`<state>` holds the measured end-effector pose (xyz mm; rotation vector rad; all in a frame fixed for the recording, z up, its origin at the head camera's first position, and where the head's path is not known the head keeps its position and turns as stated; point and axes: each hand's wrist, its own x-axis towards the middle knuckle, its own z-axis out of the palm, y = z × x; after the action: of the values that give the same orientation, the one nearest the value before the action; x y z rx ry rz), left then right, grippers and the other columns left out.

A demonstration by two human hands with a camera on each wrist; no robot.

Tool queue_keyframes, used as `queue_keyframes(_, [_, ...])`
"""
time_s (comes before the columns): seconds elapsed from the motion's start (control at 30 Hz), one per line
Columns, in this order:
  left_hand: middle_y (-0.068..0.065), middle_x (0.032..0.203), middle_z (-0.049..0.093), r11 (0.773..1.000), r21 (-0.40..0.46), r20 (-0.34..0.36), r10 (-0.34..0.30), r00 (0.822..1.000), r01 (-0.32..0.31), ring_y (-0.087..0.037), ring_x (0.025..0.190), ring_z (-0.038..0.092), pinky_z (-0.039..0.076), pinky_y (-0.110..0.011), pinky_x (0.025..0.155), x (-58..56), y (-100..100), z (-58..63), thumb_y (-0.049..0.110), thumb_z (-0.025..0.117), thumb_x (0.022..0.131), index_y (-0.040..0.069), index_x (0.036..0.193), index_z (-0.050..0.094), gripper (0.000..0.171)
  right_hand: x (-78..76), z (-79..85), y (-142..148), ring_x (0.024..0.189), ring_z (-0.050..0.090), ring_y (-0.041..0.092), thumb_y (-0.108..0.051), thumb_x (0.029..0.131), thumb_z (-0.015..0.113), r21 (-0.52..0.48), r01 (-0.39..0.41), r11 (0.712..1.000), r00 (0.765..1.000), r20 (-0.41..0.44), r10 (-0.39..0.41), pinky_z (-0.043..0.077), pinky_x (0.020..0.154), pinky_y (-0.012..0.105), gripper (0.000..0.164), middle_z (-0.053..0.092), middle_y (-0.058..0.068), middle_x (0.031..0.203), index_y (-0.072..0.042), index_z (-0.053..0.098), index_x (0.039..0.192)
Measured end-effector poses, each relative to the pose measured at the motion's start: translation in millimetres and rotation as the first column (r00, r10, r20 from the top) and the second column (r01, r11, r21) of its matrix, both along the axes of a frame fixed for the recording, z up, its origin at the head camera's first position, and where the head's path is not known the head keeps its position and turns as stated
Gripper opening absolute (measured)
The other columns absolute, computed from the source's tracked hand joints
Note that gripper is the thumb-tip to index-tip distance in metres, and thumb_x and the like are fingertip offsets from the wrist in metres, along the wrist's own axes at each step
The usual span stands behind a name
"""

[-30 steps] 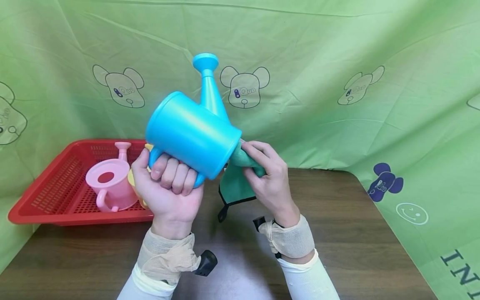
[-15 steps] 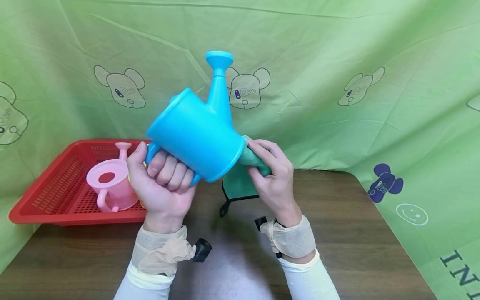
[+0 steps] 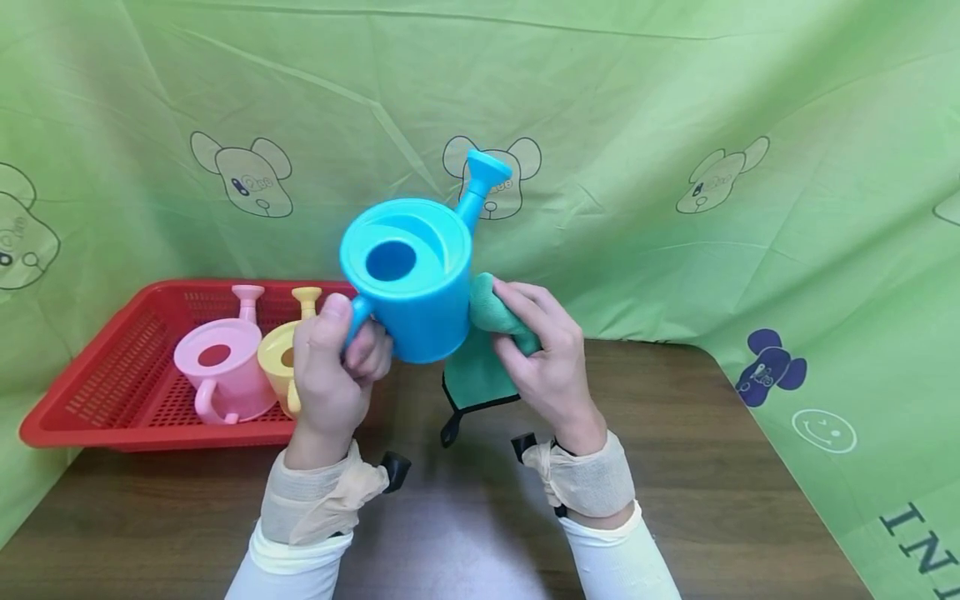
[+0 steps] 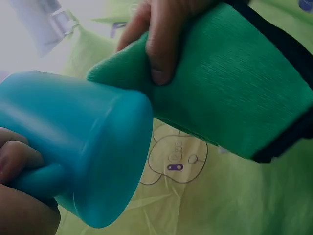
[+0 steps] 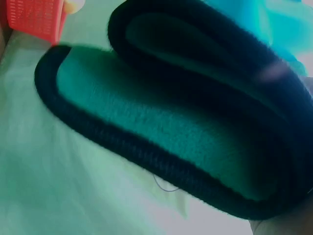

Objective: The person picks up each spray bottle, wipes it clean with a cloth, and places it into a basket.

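My left hand [image 3: 333, 367] grips the handle of a blue watering can [image 3: 427, 312], held up above the table. The can stands nearly upright, its open top toward me and its spout up and to the right. In my right hand [image 3: 543, 358] I pinch a green cloth [image 3: 491, 308] with black edging, and a flap of it hangs below. The cloth lies right at the can's right side. In the left wrist view the bunched cloth [image 4: 210, 83] meets the side of the can [image 4: 63, 107] near its base. Folded cloth [image 5: 146, 107] fills most of the right wrist view.
A red plastic basket [image 3: 97, 408] stands on the left of the brown wooden table [image 3: 675, 467]. It holds a pink watering can [image 3: 236, 383] and a yellow one [image 3: 277, 358], the latter partly behind my left hand. A green printed curtain [image 3: 600, 108] surrounds the table.
My left hand has turned the blue can from lying tilted, base toward the cloth, to nearly upright, showing its top opening. The spout has swung right and lower. My right hand barely moved.
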<state>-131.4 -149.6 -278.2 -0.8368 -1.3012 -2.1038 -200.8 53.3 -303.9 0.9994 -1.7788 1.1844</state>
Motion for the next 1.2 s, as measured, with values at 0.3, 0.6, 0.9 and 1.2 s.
queue_keyframes(0.3, [-0.001, 0.047, 0.035, 0.955, -0.204, -0.088, 0.201, 0.976, -0.215, -0.01, 0.04, 0.031, 0.023, -0.026, 0.038, -3.2, 5, -6.7, 0.017, 0.039, 0.098, 0.011, 0.056, 0.038, 0.042, 0.0, 0.2, 2, 0.11, 0.058, 0.017, -0.004, 0.084, 0.06, -0.011, 0.017, 1.0, 1.0, 0.013, -0.017, 0.047, 0.092, 0.036, 0.042, 0.063, 0.003, 0.12, -0.01, 0.063, 0.126])
queue_keyframes(0.6, [0.004, 0.046, 0.036, 0.846, -0.324, -0.248, 0.356, 0.901, -0.423, -0.006, 0.043, 0.031, 0.024, -0.023, 0.039, -9.9, 1, -15.4, 0.018, 0.049, 0.095, 0.012, 0.052, 0.036, 0.045, 3.5, 5.2, 2, 0.11, 0.057, 0.015, -0.001, 0.084, 0.06, -0.029, 0.033, 0.999, 0.999, 0.002, -0.033, 0.046, 0.092, 0.036, 0.042, 0.063, 0.005, 0.119, -0.008, 0.063, 0.125])
queue_keyframes(0.9, [0.007, 0.047, 0.03, 0.713, -0.419, -0.401, 0.41, 0.819, -0.562, -0.002, 0.046, 0.025, 0.018, -0.02, 0.041, -14.3, -8, -14.5, 0.007, 0.051, 0.087, 0.017, 0.052, 0.035, 0.04, 20.7, 24.2, -2, 0.102, 0.06, 0.023, 0.013, 0.076, 0.059, -0.038, 0.076, 0.996, 0.997, -0.021, -0.077, 0.047, 0.09, 0.034, 0.04, 0.065, 0.02, 0.108, 0.006, 0.064, 0.115])
queue_keyframes(1.2, [0.01, 0.049, 0.028, 0.541, -0.543, -0.532, 0.371, 0.761, -0.643, 0.001, 0.045, 0.025, 0.021, -0.019, 0.041, -19.3, -9, -15.7, 0.014, 0.059, 0.084, 0.02, 0.056, 0.033, 0.039, 20.1, 24.6, 1, 0.102, 0.059, 0.022, 0.011, 0.078, 0.059, -0.015, 0.089, 0.996, 0.996, 0.024, -0.089, 0.047, 0.089, 0.036, 0.039, 0.064, 0.019, 0.108, 0.004, 0.065, 0.116])
